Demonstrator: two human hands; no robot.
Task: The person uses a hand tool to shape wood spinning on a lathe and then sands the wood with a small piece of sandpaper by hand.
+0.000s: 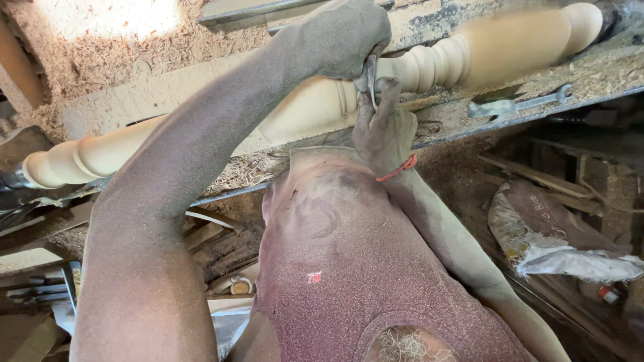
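Note:
A long, pale turned wooden spindle (pixel 496 47) lies across a lathe, running from lower left to upper right, with beads and coves cut into it. My left hand (pixel 342 37) reaches over it from above, shut on the top of a thin metal tool (pixel 367 79). My right hand (pixel 384 127), with a red thread at the wrist, grips the same tool from below. The tool's tip rests on the spindle at a narrow groove near its middle. Both arms and my red shirt are coated in fine sawdust.
A metal wrench (pixel 518 104) lies on the lathe bed (pixel 590 74) among wood shavings. Sawdust is heaped behind the lathe (pixel 134 47). Below it are wood offcuts (pixel 215 234) and a crumpled sack (pixel 557 234) on the right.

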